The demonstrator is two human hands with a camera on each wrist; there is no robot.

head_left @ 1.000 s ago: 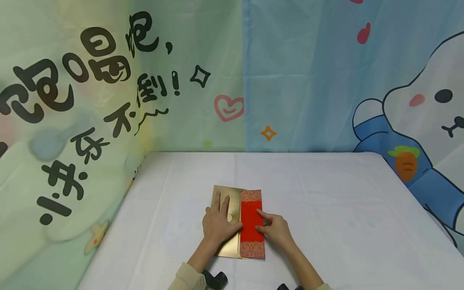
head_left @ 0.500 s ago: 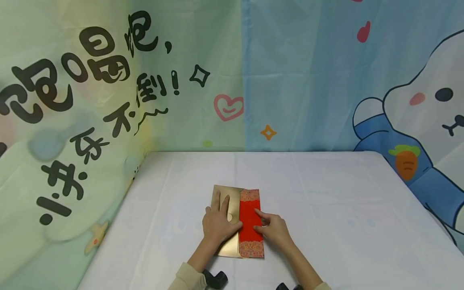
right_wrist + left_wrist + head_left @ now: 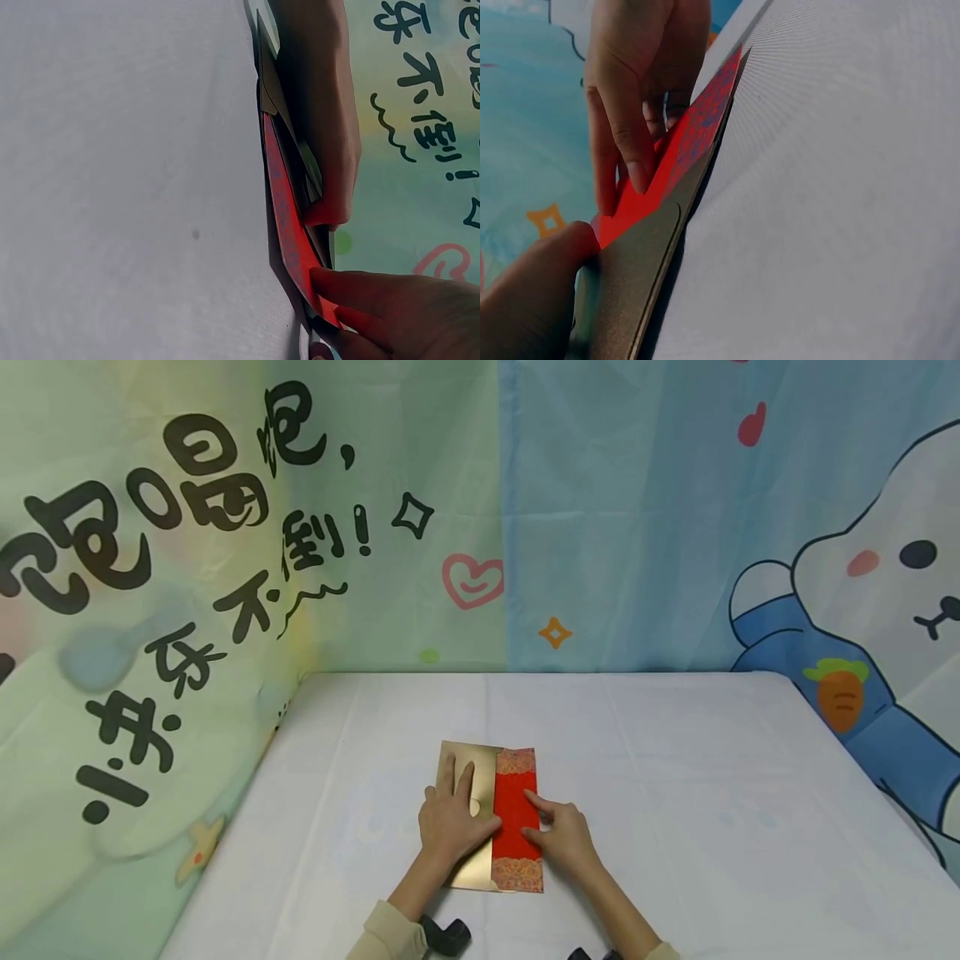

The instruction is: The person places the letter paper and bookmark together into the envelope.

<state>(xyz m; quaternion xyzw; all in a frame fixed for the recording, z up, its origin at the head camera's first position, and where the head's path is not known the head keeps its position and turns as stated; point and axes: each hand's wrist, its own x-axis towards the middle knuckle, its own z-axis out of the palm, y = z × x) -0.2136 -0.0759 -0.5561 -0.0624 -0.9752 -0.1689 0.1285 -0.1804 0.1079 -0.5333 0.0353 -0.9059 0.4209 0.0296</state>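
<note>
A flat gold card (image 3: pixel 480 870) lies on the white cloth, with a round mark near its middle. Along its right side shows a red card (image 3: pixel 514 817) with ornate patterned bands at both ends. My left hand (image 3: pixel 447 818) rests on the gold card with fingers spread, its thumb reaching the border with the red. My right hand (image 3: pixel 562 833) pinches the red card's right edge, forefinger and thumb tips on its face. In the left wrist view, a rounded corner of the gold card (image 3: pixel 641 277) overlaps the red card (image 3: pixel 701 127). The cards' far side is hidden there.
A white cloth (image 3: pixel 675 760) covers the table. Behind it hangs a printed blue and green curtain (image 3: pixel 600 527), and another printed curtain (image 3: pixel 112 635) closes off the left side. Black wrist-camera mounts (image 3: pixel 446 937) sit at my wrists.
My right hand and the red card have shifted slightly left, further over toward the gold card. My left hand stays pressed in the same place.
</note>
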